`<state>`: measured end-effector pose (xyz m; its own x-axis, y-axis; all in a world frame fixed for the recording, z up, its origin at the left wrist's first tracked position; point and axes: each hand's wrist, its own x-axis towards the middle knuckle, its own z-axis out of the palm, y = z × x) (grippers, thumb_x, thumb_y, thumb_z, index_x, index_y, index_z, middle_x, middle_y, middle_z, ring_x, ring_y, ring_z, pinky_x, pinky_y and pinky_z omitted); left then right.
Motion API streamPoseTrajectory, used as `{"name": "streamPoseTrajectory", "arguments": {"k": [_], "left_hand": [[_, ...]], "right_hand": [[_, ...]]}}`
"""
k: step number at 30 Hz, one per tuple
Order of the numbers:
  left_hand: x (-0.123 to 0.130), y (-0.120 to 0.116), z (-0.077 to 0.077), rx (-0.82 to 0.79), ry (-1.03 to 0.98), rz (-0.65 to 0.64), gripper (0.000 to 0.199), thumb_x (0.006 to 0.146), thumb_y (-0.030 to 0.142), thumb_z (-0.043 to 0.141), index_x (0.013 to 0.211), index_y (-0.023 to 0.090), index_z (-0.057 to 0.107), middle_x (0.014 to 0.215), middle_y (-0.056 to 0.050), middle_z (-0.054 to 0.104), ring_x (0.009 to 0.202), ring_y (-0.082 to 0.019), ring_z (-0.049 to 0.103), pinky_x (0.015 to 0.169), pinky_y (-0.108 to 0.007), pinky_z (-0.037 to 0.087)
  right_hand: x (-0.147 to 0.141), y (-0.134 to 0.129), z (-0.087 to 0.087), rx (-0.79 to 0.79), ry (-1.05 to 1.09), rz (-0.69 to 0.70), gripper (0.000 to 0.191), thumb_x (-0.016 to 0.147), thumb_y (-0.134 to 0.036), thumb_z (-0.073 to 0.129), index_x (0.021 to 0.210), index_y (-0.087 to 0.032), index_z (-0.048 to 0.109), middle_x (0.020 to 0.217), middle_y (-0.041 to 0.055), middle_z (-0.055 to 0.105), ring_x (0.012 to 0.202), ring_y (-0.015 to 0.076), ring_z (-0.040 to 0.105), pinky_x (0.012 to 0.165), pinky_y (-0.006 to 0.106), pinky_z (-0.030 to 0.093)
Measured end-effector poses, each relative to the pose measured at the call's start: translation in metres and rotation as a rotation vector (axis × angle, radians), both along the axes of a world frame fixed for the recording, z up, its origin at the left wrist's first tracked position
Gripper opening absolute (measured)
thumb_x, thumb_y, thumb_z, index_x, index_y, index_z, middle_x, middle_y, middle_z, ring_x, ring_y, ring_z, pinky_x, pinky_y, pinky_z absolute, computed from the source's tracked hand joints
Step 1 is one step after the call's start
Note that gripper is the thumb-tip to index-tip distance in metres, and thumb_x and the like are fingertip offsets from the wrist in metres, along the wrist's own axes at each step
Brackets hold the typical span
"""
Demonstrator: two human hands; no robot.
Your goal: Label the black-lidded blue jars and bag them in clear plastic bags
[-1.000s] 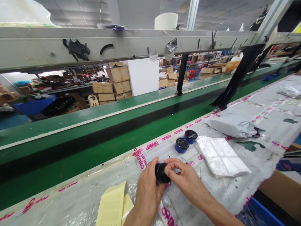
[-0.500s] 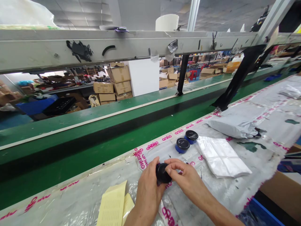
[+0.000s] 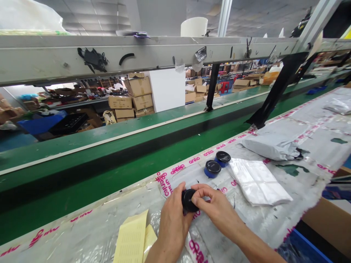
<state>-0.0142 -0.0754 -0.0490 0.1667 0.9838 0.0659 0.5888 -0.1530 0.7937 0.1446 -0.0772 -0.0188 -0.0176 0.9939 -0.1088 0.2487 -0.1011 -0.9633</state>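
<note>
Left fingers (image 3: 177,192) and right fingers (image 3: 202,193) grip a round black piece (image 3: 188,201); its underside is hidden.

view: head | from: above bench (image 3: 82,237) | faces: forward, down over green belt (image 3: 109,179) | near: left hand (image 3: 173,219), right hand (image 3: 215,206)

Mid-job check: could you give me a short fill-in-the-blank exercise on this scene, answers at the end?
1. The left hand and right hand hold a round piece whose colour is ____.
2. Beside the white packet stand ____ blue containers with black tops.
3. The printed paper near the left hand is ____.

Missing words: black; two; yellow.
</note>
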Motion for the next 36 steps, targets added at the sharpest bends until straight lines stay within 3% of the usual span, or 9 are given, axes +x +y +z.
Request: {"name": "streamPoseTrajectory", "arguments": {"k": [22,36], "left_hand": [[-0.0032,-0.0014,-0.0084,0.071,0.011,-0.026,0.070,0.076,0.006,0.067,0.141,0.021,0.047,0.140,-0.010,0.059,0.126,-0.028,0.057,0.108,-0.048,0.045],[-0.0024,-0.0017,-0.0041,0.038,0.015,-0.022,0.071,0.074,0.005,0.067,0.140,0.022,0.048,0.140,-0.009,0.059,0.126,-0.028,0.057,0.108,-0.047,0.045]], "right_hand": [[0.0000,0.0007,-0.0071,0.033,-0.042,-0.028,0.026,0.083,-0.038,0.058,0.071,-0.022,0.074,0.120,0.0073,0.070,0.112,0.0269,0.064,0.099,0.036,0.042],[0.0011,-0.0001,-0.0083,0.042,-0.053,-0.010,0.026,0.085,-0.037,0.058,0.072,-0.023,0.075,0.120,0.0056,0.070,0.114,0.0260,0.063,0.096,0.034,0.044]]}}
